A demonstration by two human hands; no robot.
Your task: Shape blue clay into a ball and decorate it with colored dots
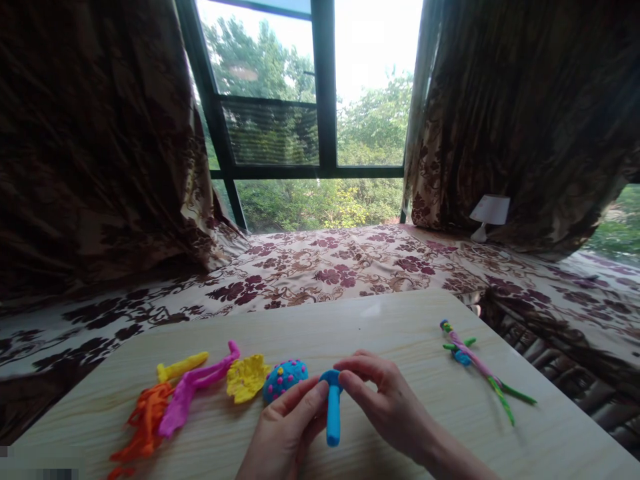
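Observation:
Between my two hands is a blue modelling-clay stem (333,417) with a wider flat disc at its upper end. My left hand (287,423) is closed on the disc's left side, thumb and fingers pinching near the rim. From the right, my right hand (383,393) pinches the other side of the disc with thumb and forefinger. The stem hangs down toward the tabletop; whether its lower end touches is hard to tell. Just behind my left hand sits a blue clay dome (285,379) dotted with pink and yellow balls, partly covered by my fingers.
On the pale wooden table (400,320) lie a ragged yellow clay piece (246,378), a long pink strip (200,383), a yellow roll (183,366) and orange clay (145,417). A thin clay figure (475,363) lies at right. Beyond are floral cloth (335,260) and a small lamp (490,210).

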